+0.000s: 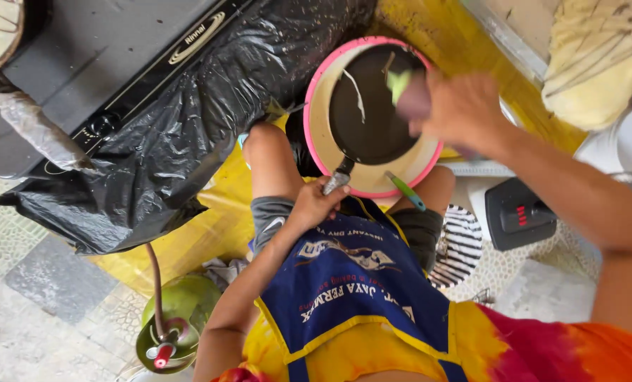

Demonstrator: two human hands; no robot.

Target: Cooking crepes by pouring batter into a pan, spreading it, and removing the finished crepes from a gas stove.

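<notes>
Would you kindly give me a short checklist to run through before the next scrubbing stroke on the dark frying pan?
1. Left hand grips the dark round frying pan by its handle: ok.
2. Pan sits inside the pink-rimmed round plastic basin: ok.
3. Right hand over the pan's rim: ok.
4. Green scrubbing pad under the right fingers: cannot tell, blurred.
5. Green-handled tool resting loose on the basin's rim, may slip: not ok.
6. Black plastic sheet clear of basin: ok.

The tiled floor [26, 297] carries a yellow sheet [188, 240] near its middle, a green gas cylinder [178, 318] beside the sheet's edge, and a striped plate [464, 247].
</notes>
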